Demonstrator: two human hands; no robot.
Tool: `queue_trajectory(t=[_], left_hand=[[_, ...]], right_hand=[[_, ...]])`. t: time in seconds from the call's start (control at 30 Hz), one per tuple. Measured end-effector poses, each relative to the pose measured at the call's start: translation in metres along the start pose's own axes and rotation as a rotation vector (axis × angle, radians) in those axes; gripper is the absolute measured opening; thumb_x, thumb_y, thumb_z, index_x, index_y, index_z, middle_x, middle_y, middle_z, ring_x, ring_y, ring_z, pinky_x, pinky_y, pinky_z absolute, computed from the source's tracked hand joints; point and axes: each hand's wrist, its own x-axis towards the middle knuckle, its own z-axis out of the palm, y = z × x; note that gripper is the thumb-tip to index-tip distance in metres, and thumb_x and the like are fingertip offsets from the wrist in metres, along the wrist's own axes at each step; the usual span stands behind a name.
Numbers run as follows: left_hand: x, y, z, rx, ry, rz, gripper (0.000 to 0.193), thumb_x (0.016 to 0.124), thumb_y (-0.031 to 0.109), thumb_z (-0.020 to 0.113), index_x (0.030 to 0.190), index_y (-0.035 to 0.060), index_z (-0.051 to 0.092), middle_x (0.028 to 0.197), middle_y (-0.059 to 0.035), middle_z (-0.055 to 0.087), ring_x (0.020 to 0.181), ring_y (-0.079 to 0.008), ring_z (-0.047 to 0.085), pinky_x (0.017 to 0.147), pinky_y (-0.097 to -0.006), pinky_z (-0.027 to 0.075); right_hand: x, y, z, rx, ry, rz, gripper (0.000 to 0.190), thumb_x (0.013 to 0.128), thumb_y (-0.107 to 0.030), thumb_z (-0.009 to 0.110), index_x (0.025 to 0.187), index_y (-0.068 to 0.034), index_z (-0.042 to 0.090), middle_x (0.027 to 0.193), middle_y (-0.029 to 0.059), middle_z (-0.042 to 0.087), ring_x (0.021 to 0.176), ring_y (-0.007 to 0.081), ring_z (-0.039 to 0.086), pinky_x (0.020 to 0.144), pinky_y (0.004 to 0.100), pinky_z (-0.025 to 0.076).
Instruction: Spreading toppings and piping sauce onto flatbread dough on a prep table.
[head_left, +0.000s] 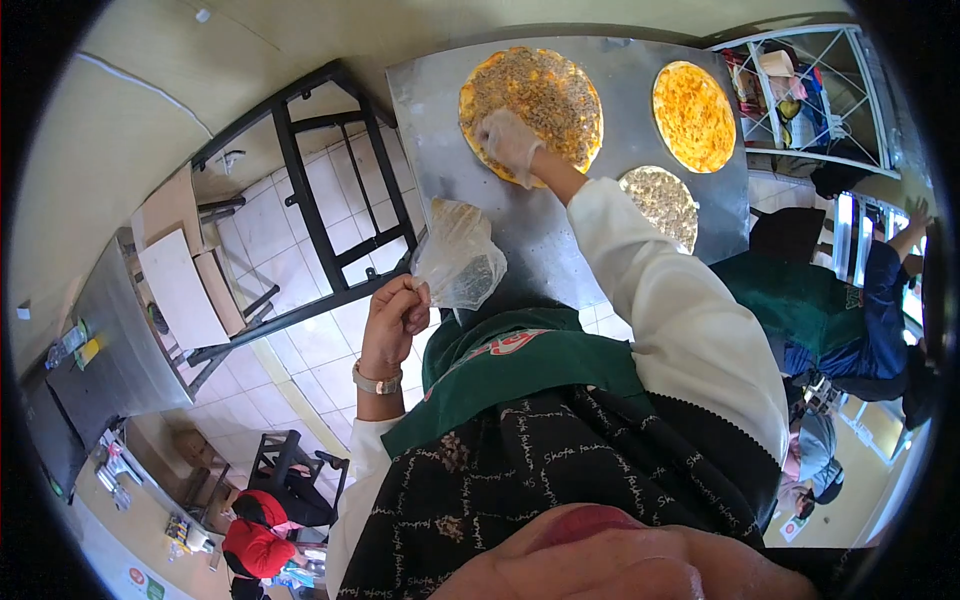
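My left hand (397, 315) grips the edge of a clear plastic bag (461, 259). The bag's upper part shows a brownish stain, and it hangs at the front left edge of a metal table (525, 225). Over on the table, my right hand (511, 144), in a thin clear glove, reaches onto the lower left part of a large round pizza (551, 86) covered in crumbled brown topping. Its fingers are curled down at the topping; whether they pinch anything is hidden. A smaller pizza with pale crumbly topping (660, 206) lies partly behind my right forearm.
An orange-topped pizza (694, 116) lies at the table's right. A black metal frame (337, 187) stands left of the table, above a tiled floor. At right are a white rack (817, 97) and a person in a green apron (795, 300). Someone in red (262, 532) is at lower left.
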Motion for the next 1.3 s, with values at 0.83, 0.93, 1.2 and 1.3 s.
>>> queue_trajectory(t=[0.83,0.93,1.2,1.3], left_hand=[[0.002,-0.006,0.01,0.066,-0.003,0.03,0.012,0.082,0.003,0.042,0.075,-0.0003,0.051,0.056,-0.0009,0.039,0.045,-0.0073,0.032,0.041,-0.0199,0.026],[0.004,-0.006,0.015,0.059,-0.048,0.002,0.009,0.082,0.004,0.045,0.075,0.0013,0.05,0.057,0.0001,0.04,0.045,-0.0056,0.031,0.042,-0.0196,0.026],[0.005,-0.011,0.019,0.105,-0.158,-0.002,0.01,0.084,0.005,0.047,0.076,0.0024,0.051,0.057,0.0005,0.042,0.044,-0.0052,0.032,0.041,-0.0188,0.026],[0.008,-0.015,0.025,0.131,-0.158,0.002,0.011,0.084,0.006,0.047,0.073,0.0032,0.051,0.057,0.0003,0.043,0.044,-0.0046,0.033,0.039,-0.0184,0.026]], right_hand=[[-0.093,0.108,-0.052,-0.037,0.216,0.536,0.013,0.072,-0.019,0.056,0.073,-0.009,0.065,0.076,0.0118,0.064,0.076,0.0293,0.061,0.072,0.0376,0.049],[-0.114,0.127,-0.041,-0.147,0.142,0.33,0.01,0.071,-0.016,0.057,0.073,-0.009,0.065,0.075,0.0112,0.063,0.076,0.0286,0.06,0.072,0.0362,0.049],[-0.095,-0.096,-0.176,0.782,-0.1,0.116,0.015,0.069,-0.013,0.066,0.079,-0.002,0.066,0.078,0.0113,0.064,0.07,0.0212,0.061,0.065,0.0329,0.049],[-0.105,-0.171,-0.166,0.592,-0.147,-0.233,0.012,0.069,-0.012,0.064,0.077,-0.003,0.065,0.079,0.0114,0.061,0.076,0.0249,0.059,0.07,0.0329,0.047]])
